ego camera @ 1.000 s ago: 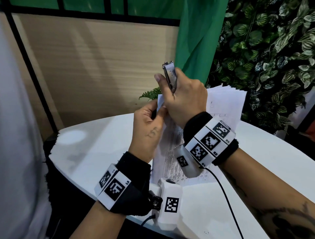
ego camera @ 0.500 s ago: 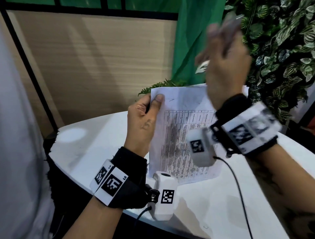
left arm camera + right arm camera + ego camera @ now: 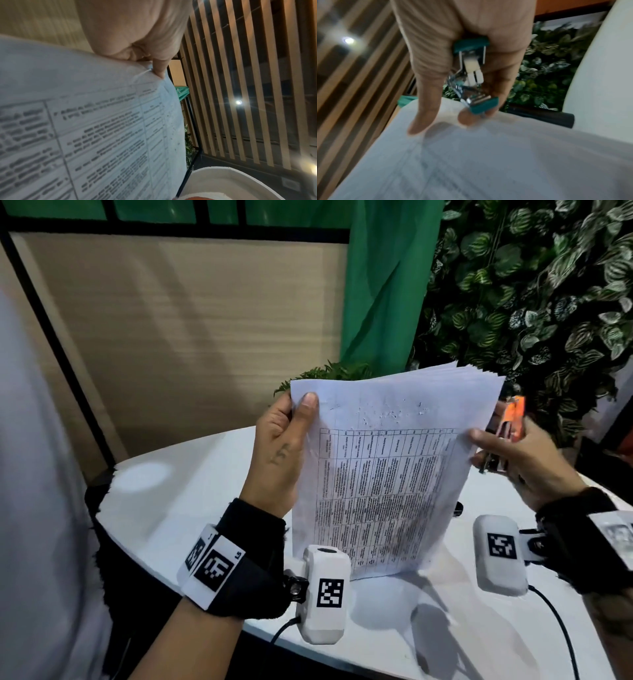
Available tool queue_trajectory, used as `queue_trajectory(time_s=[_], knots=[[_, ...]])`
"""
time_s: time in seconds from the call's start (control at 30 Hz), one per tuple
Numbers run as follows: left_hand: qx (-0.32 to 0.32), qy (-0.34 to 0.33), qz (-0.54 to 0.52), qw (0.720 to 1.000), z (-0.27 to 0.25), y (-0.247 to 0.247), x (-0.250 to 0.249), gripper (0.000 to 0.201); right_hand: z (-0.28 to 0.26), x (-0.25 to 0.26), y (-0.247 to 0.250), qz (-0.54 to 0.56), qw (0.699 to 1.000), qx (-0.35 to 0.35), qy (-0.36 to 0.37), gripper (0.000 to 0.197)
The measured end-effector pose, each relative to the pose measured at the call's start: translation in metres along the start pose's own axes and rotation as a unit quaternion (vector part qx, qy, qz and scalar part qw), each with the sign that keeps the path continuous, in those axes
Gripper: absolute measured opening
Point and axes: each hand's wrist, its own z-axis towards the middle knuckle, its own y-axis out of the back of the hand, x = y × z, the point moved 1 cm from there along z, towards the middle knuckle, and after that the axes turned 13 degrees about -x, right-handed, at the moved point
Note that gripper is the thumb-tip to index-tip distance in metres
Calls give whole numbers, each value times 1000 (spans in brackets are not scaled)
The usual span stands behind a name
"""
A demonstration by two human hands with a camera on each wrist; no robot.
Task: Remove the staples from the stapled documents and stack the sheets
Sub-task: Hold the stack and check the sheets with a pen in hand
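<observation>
A stack of printed sheets (image 3: 387,474) stands upright with its bottom edge on the white round table (image 3: 191,508). Small staple holes dot its top margin, and the top edges fan out at the right corner. My left hand (image 3: 301,409) pinches the top-left corner, thumb in front, as the left wrist view shows close up (image 3: 157,67). My right hand (image 3: 486,446) is at the stack's right edge with its thumb on the front sheet. That hand also holds a staple remover (image 3: 510,419) with metal jaws and coloured grips, held just above the paper (image 3: 471,81).
A small black object (image 3: 457,508) lies on the table behind the sheets. A fern (image 3: 329,371), a green curtain (image 3: 387,285) and a leafy wall (image 3: 531,285) stand beyond the far edge. A wood panel is at the back left.
My right hand left the top-left corner with the staple remover, swung up to the right, and now grips the stack's right edge. My left hand has kept its corner pinch.
</observation>
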Motion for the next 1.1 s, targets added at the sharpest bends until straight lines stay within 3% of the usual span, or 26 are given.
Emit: queue_trajectory(time_s=[0.1,0.17,0.3,0.33,0.47,0.57,0.7,0.77,0.83,0.9,0.97,1.03,1.1], knots=[[29,11,-3,1000,0,3,0,19,0,-7,-5,-18,996,79,-41,91],[38,19,-1,999,2,5,-1,19,-2,-7,-9,-33,992,114,-51,66],[33,8,-7,999,2,6,-3,19,-8,-7,-11,18,995,90,-49,31],[28,0,-3,1000,1,6,-3,18,-9,-8,-10,27,995,83,-49,34],[-12,-69,61,996,-4,4,-2,11,-14,-10,-11,30,998,55,-33,81],[-50,-109,88,989,-4,0,-3,15,-17,-8,-12,29,998,44,-28,86],[-49,-110,95,988,9,-7,-13,15,-23,13,-5,15,998,52,-36,82],[-37,-70,91,993,25,-8,-14,14,-29,26,2,8,995,79,-64,79],[-33,19,95,995,41,-8,-4,9,-34,24,6,-3,988,101,-117,72],[-38,136,125,982,52,-4,23,7,-39,3,5,-25,973,102,-204,40],[-44,228,173,957,55,6,60,20,-42,-27,1,-22,950,65,-304,8],[-46,272,245,929,52,18,96,37,-39,-60,-1,-33,932,32,-359,4],[-54,300,365,880,47,32,127,47,-37,-86,-6,-59,918,17,-392,4]])
